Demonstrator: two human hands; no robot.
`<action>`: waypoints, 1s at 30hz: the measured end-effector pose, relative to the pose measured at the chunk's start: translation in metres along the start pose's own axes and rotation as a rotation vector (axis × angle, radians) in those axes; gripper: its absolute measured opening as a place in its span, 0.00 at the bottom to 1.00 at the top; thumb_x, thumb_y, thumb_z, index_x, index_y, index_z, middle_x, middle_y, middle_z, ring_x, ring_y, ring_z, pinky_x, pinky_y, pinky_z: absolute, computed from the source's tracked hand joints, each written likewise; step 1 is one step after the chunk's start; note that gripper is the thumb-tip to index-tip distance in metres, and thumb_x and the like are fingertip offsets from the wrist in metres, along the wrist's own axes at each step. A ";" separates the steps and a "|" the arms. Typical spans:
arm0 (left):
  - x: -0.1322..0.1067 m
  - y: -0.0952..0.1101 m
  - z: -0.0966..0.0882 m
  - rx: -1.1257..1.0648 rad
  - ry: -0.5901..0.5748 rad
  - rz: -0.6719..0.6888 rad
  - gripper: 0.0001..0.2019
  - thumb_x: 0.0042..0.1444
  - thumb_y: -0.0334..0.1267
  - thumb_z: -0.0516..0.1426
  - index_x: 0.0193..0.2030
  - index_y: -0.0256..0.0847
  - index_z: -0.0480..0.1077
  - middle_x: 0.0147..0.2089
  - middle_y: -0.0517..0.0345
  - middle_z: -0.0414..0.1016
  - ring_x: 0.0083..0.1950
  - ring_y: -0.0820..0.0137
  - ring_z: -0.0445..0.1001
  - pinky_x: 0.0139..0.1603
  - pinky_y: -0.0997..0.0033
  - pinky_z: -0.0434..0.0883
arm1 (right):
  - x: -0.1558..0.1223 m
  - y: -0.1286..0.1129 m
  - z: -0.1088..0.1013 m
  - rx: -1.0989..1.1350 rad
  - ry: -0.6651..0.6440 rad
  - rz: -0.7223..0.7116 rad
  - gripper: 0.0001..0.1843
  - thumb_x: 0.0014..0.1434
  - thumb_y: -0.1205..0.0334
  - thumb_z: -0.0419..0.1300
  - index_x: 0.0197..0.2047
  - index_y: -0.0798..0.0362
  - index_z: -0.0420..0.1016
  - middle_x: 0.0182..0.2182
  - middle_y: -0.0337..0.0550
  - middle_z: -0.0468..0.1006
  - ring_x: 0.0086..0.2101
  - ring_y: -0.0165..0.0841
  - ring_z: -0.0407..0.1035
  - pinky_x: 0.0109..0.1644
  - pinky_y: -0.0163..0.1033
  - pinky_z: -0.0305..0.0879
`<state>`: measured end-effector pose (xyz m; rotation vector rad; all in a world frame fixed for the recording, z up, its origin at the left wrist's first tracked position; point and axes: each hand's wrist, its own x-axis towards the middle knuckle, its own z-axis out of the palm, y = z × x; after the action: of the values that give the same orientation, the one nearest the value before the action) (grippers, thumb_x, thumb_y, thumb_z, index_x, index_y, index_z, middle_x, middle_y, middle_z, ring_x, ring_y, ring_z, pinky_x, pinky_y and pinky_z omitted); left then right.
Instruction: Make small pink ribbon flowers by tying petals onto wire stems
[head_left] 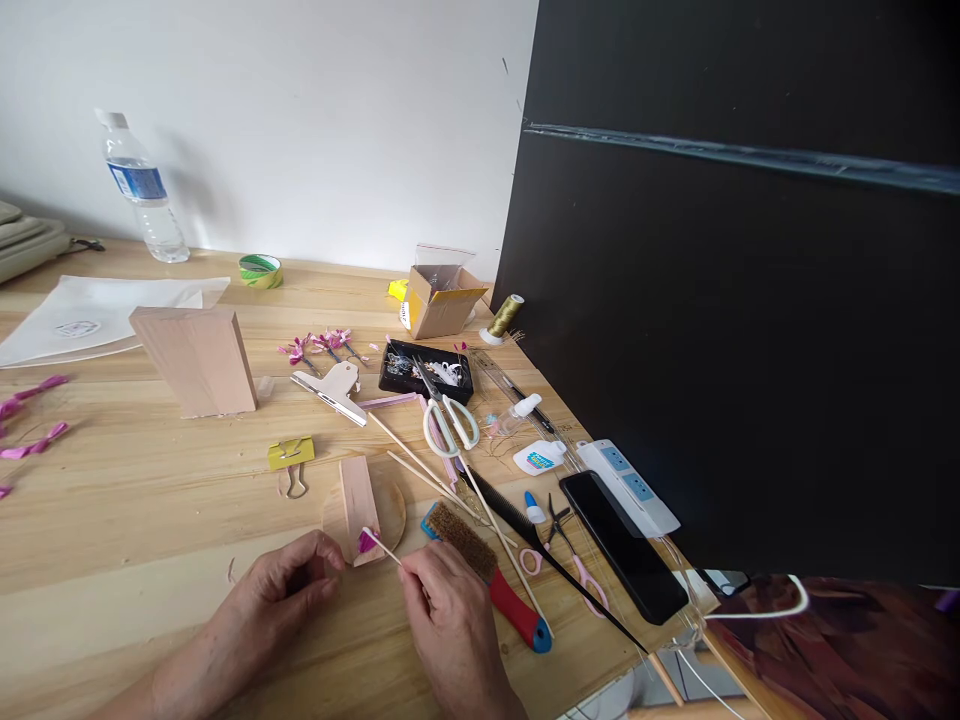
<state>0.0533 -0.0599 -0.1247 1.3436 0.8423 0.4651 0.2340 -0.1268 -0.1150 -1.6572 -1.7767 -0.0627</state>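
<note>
My left hand point(281, 595) rests on the wooden table, fingers curled and pinched at the near end of a small wooden block point(358, 505) that lies on a round wooden disc point(390, 510). My right hand point(450, 610) is closed on a thin wooden stick point(382, 546), whose tip touches a small magenta piece point(367, 541) at the block's near end. A wire brush with a red handle point(487, 575) lies just right of my right hand.
White scissors point(448, 425), long wooden sticks point(420, 465), a black comb point(502, 510), a glue bottle point(540, 458), a phone point(622, 545) and a power strip point(628, 487) lie to the right. A wooden block point(196, 358), binder clips, a black tray point(425, 370), a water bottle point(142, 188) and a black panel stand behind.
</note>
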 end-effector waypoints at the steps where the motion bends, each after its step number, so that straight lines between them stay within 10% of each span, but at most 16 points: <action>1: 0.000 0.001 0.000 0.006 0.004 -0.002 0.14 0.53 0.50 0.54 0.32 0.41 0.66 0.22 0.67 0.56 0.24 0.74 0.52 0.23 0.76 0.52 | 0.000 0.000 0.000 -0.007 0.016 -0.003 0.17 0.59 0.73 0.46 0.21 0.51 0.60 0.18 0.36 0.66 0.22 0.29 0.62 0.26 0.32 0.53; 30: 0.001 0.005 0.001 0.006 0.019 -0.002 0.14 0.51 0.51 0.56 0.30 0.41 0.66 0.21 0.67 0.56 0.23 0.74 0.52 0.21 0.77 0.51 | -0.006 -0.004 -0.003 -0.010 -0.002 -0.002 0.17 0.59 0.74 0.46 0.21 0.51 0.61 0.18 0.37 0.66 0.22 0.29 0.61 0.26 0.33 0.54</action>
<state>0.0551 -0.0589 -0.1197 1.3455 0.8615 0.4751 0.2313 -0.1340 -0.1142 -1.6630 -1.7823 -0.0702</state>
